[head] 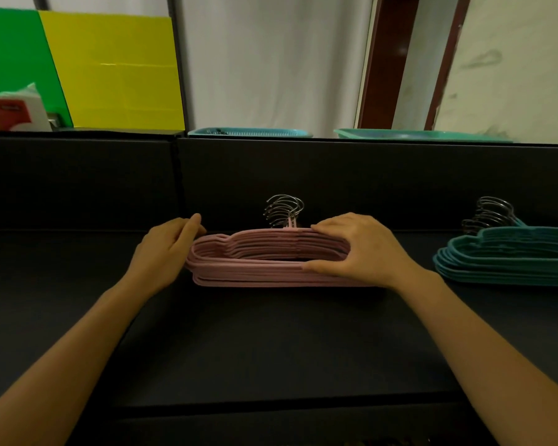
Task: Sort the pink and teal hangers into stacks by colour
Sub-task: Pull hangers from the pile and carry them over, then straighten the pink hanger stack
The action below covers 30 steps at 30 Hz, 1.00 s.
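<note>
A stack of several pink hangers (pixel 258 262) lies flat on the black table (pixel 271 342) near its back wall, with the metal hooks (pixel 284 209) pointing away from me. My left hand (pixel 168 249) presses against the stack's left end, fingers curled along its edge. My right hand (pixel 358 249) grips the stack's right end, thumb at the front and fingers over the top. A stack of several teal hangers (pixel 509 255) lies at the far right, apart from both hands, its hooks (pixel 490 214) also pointing back.
A black upright wall (pixel 335 175) runs behind both stacks. Beyond it stand a teal basket (pixel 248 132) and a teal tray (pixel 422 135). Green and yellow boards (pixel 110 69) lean at the back left, beside a white and red packet (pixel 10 111).
</note>
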{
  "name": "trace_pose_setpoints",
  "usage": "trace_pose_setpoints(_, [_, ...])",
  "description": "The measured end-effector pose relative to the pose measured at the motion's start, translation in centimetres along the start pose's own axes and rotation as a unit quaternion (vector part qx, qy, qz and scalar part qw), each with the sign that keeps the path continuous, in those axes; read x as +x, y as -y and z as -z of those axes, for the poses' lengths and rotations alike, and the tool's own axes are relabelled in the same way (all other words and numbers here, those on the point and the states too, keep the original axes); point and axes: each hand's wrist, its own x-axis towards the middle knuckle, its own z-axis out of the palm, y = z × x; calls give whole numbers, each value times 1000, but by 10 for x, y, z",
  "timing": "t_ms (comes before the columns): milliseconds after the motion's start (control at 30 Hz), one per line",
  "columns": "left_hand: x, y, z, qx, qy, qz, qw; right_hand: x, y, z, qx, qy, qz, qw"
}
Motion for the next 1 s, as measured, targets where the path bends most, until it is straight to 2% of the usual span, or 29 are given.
trace_pose_setpoints(200, [-5, -6, 0, -52, 66, 6, 996, -8, 0, -8, 5, 5, -43, 999])
trace_pose_setpoints(333, [-5, -7, -5, -55, 80, 8, 995, -11, -2, -7, 2, 7, -24, 1000])
trace_pose_setpoints(433, [-4, -8, -8, -54, 103, 29, 993, -14, -11, -4, 99, -77, -74, 989])
trace_pose_setpoints(500, [-4, -7, -8, -67, 110, 47, 991, -18, -21, -1, 198, -169, -132, 957])
trace_pose_setpoints(567, [-4, -5, -10, -87, 103, 71, 988, -24, -30, 0, 273, -197, -191, 922])
trace_pose_setpoints(700, [-9, -5, -18, -179, 80, 169, 966, -38, -44, -10, 370, -76, -308, 873])
trace_pose_setpoints(767, [-11, -7, -22, -235, 64, 225, 944, -42, -46, -16, 472, -23, -325, 819])
trace_pose_setpoints(833, [-12, -8, -23, -272, 53, 260, 925, -42, -43, -20, 559, -23, -310, 768])
trace_pose_setpoints(933, [-12, -10, -25, -297, 46, 270, 915, -40, -40, -26, 602, -67, -321, 728])
trace_pose_setpoints(1000, [-12, -11, -26, -295, 37, 273, 915, -39, -39, -29, 611, -80, -333, 714])
